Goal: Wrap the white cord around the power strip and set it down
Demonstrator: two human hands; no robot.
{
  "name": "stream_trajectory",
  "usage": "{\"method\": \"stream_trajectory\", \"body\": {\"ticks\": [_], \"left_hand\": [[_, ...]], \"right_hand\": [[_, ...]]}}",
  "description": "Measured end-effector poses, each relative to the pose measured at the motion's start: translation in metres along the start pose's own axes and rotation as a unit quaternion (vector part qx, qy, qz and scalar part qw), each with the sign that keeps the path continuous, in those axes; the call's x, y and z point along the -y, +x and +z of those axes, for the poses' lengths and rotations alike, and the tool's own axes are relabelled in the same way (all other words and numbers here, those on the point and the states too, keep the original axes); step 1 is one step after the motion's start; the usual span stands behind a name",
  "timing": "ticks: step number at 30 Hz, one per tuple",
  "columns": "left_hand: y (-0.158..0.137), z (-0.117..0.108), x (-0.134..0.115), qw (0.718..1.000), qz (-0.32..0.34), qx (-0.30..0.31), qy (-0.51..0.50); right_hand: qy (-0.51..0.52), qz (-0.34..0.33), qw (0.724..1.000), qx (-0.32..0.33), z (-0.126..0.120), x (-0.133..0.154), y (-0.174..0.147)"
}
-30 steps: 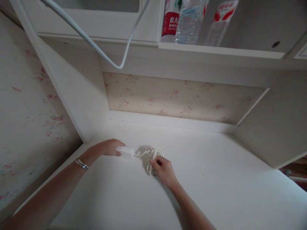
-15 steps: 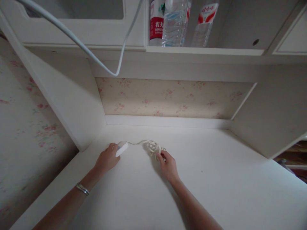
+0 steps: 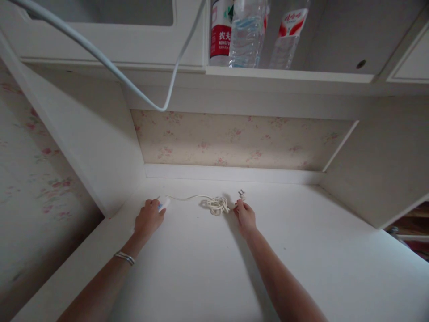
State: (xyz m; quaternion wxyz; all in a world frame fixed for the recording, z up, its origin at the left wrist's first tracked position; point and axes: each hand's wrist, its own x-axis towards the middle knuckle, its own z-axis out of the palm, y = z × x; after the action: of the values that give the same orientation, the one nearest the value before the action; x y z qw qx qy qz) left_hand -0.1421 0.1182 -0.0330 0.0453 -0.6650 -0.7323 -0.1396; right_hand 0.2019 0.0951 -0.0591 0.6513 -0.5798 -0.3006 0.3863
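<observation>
A small white power adapter (image 3: 164,203) lies on the white desk (image 3: 208,268), with my left hand (image 3: 148,218) closed around its near end. A thin white cord runs from it to a tangled bundle (image 3: 217,205) in the middle. The cord ends in a plug (image 3: 241,194), and my right hand (image 3: 245,214) pinches the cord just behind that plug. Both arms reach forward over the desk; a bracelet sits on my left wrist.
A shelf (image 3: 288,74) above carries three water bottles (image 3: 248,33). A thick white cable (image 3: 134,87) hangs in a loop from the upper left. White side panels stand at left (image 3: 90,143) and right (image 3: 378,165); floral wallpaper (image 3: 234,141) backs the desk.
My hands have moved apart and farther back on the desk. The cord bundle has partly unwound, and the plug end now sticks out beyond my right hand.
</observation>
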Motion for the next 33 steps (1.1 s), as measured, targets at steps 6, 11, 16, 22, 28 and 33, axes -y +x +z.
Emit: {"method": "stream_trajectory", "body": {"ticks": [6, 11, 16, 22, 28, 33], "left_hand": [[0.025, 0.002, 0.011, 0.999, -0.037, 0.004, -0.003], [0.037, 0.005, 0.015, 0.996, -0.086, 0.013, -0.026], [0.045, 0.005, 0.016, 0.994, -0.104, 0.016, -0.039], [0.038, -0.007, 0.009, 0.996, -0.081, -0.009, -0.047], [-0.018, -0.011, -0.046, 0.972, 0.1, -0.051, -0.207], [-0.085, -0.014, -0.119, 0.85, 0.168, 0.099, -0.49]], "right_hand": [[0.037, 0.071, 0.997, 0.016, 0.003, -0.004, 0.047], [0.057, 0.083, 0.994, 0.049, 0.029, -0.002, 0.074], [0.075, 0.063, 0.993, 0.069, 0.044, -0.001, 0.076], [0.063, 0.02, 0.994, 0.082, 0.03, 0.002, 0.038], [0.016, 0.038, 0.983, 0.177, 0.012, -0.002, -0.052], [-0.116, -0.005, 0.934, 0.338, 0.015, -0.002, -0.117]]}}
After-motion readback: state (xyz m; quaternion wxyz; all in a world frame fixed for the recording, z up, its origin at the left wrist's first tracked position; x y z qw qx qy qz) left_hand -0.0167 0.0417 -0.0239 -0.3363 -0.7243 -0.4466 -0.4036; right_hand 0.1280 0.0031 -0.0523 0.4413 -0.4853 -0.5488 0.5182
